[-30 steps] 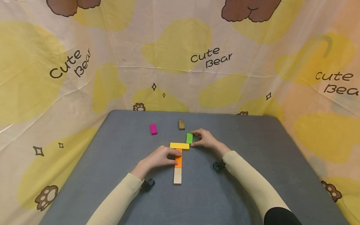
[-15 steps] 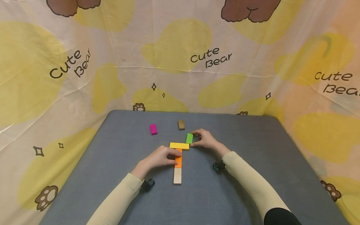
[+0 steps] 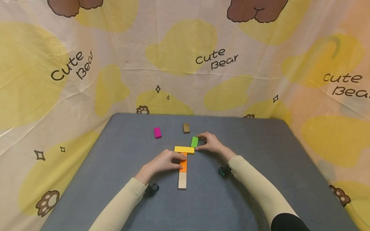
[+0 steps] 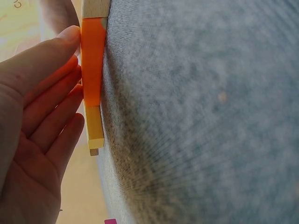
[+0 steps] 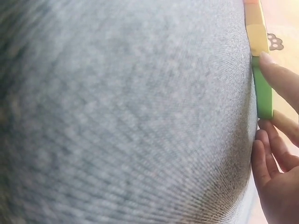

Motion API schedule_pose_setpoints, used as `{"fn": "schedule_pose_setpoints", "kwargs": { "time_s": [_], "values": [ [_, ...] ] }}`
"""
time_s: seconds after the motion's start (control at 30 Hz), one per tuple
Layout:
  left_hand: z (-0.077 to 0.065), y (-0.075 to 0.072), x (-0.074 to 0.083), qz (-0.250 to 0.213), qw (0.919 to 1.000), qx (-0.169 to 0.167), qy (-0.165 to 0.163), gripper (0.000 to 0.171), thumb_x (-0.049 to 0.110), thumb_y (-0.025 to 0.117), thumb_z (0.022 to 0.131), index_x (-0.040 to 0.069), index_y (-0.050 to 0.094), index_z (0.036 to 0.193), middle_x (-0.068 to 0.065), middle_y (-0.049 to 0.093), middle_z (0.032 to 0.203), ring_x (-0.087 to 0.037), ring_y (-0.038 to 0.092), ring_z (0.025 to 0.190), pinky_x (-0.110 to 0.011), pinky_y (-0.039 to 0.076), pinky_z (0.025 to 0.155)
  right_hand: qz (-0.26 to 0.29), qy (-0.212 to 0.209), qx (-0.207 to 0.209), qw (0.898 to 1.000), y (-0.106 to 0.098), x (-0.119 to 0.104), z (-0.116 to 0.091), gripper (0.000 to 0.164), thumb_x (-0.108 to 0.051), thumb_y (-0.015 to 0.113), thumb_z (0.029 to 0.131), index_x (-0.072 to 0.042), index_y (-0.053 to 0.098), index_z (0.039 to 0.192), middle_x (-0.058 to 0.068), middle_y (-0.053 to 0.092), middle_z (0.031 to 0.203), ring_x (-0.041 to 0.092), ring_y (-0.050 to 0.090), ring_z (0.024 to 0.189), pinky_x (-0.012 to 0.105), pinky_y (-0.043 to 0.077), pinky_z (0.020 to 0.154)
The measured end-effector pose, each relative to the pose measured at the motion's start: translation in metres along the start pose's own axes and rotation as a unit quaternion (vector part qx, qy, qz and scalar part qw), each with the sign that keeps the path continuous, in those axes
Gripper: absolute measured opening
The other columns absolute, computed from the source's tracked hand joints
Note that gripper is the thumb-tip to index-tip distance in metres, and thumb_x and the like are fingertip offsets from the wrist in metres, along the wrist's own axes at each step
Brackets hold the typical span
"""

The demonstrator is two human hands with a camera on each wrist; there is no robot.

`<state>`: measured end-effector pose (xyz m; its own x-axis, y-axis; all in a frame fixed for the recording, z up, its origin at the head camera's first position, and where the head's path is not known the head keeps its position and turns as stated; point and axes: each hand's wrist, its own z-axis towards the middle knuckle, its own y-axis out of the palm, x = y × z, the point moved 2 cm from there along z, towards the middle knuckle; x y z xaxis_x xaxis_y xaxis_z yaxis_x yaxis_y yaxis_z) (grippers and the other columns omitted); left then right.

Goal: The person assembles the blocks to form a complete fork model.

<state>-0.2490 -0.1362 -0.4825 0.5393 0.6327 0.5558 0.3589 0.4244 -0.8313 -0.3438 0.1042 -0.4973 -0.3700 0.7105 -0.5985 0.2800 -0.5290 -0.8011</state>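
Observation:
An orange block [image 3: 183,166] lies flat on the grey table, and my left hand [image 3: 164,160] rests its thumb and fingertips on the block's upper face. In the left wrist view those fingers [image 4: 60,109] are fairly straight. A yellow block [image 3: 184,149] lies crosswise at the orange block's far end. A plain wooden block [image 3: 182,181] continues the line at the near end. Behind the yellow block's right end stands a green block [image 3: 195,141], slightly slanted. My right hand [image 3: 212,142] pinches it end to end between thumb and index finger; its other fingers are loosely bent.
Farther back on the grey table [image 3: 245,134] lie a magenta block [image 3: 157,132] and a brown wood-grained block [image 3: 186,128]. A printed cloth [image 3: 179,51] hangs around the table's back and sides. Dark wrist cameras sit at both sleeves.
The green block has tilted very slightly, its near end shifting a touch left with my right thumb. My left hand and the other blocks have stayed put.

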Motion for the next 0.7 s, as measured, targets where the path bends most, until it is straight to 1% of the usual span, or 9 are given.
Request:
{"fn": "schedule_pose_setpoints", "kwargs": {
  "time_s": [0.4,0.7],
  "values": [
    [0.0,-0.0009,0.0002,0.001,1.0,0.0,-0.006,0.042,0.031,0.073,0.085,0.022,0.066,0.126,0.012,0.068,0.125,-0.006,0.062,0.12,-0.034,0.05,0.105,-0.003,-0.006,0.003,1.0,0.0001,0.0008,-0.0009,0.068,-0.04,0.081,0.076,-0.012,0.057,0.133,0.012,0.059,0.123,0.027,0.059,0.117,0.042,0.053,0.099],
    [0.0001,-0.0001,-0.0013,0.003,1.0,0.002,-0.003,0.042,0.031,0.073,0.085,0.022,0.066,0.125,0.012,0.068,0.124,-0.006,0.061,0.12,-0.034,0.049,0.105,0.002,-0.003,0.002,1.0,0.0012,0.0025,0.0006,0.069,-0.04,0.081,0.075,-0.012,0.057,0.133,0.011,0.059,0.124,0.027,0.059,0.117,0.042,0.053,0.099]
  ]
}}
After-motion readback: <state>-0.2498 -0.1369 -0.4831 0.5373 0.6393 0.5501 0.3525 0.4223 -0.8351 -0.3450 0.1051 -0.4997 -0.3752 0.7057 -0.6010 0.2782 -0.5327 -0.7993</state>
